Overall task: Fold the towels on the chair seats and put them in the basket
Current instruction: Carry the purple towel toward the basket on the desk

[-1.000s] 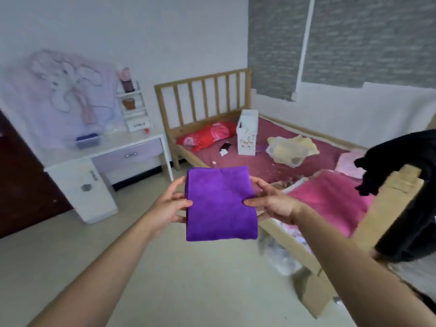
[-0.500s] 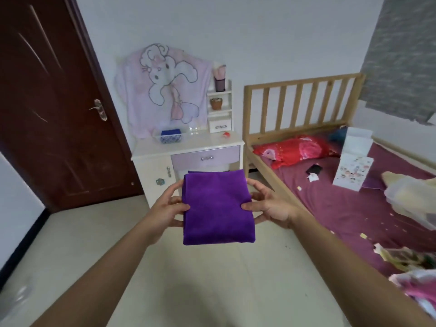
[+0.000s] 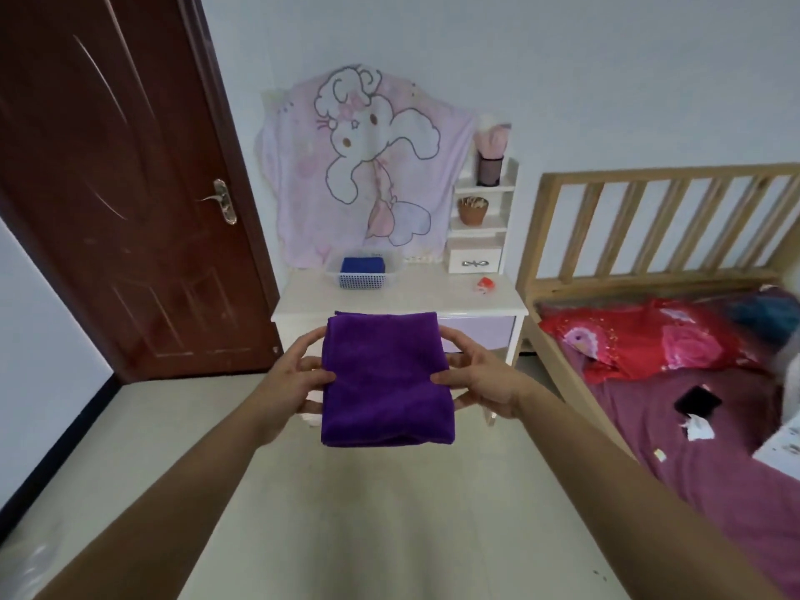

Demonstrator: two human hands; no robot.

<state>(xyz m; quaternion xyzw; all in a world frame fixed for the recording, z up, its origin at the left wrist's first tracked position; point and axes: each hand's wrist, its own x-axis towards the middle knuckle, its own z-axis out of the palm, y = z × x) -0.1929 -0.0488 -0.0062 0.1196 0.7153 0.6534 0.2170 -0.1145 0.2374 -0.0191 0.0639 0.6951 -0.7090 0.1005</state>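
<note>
Purple towel: we are seeing a folded purple towel (image 3: 386, 383) being held up in the air in front of the table (image 3: 402, 298), its lower edge hanging free above the floor (image 3: 372, 526).
Left grip: the left hand (image 3: 289, 385) is closing on the towel's left edge, thumb lying across the front and fingers curling behind.
Right grip: the right hand (image 3: 485, 378) is pinching the right edge the same way, thumb in front, fingers behind the cloth.
Basket: a small pale basket (image 3: 362, 274) with a perforated front is sitting on the table, toward its back, near the wall.
Basket contents: a folded blue towel (image 3: 362, 265) is lying inside it, filling most of the width; we are not able to tell whether anything is lying beneath it.
Table top: a small red object (image 3: 485, 284) is lying to the right of the basket, well apart from it.
Shelf unit: a white shelf unit (image 3: 481, 218) is standing at the table's back right, carrying a dark cup (image 3: 489, 171) holding something pink and fluffy, and a brown pot (image 3: 472, 210) one level below.
Wall: a pink cartoon cloth (image 3: 363, 166) is hanging behind the basket.
Surroundings: a dark wooden door (image 3: 108, 188) is standing to the left, and a bed (image 3: 692, 409) with a red pillow (image 3: 649, 339) is lying to the right.
</note>
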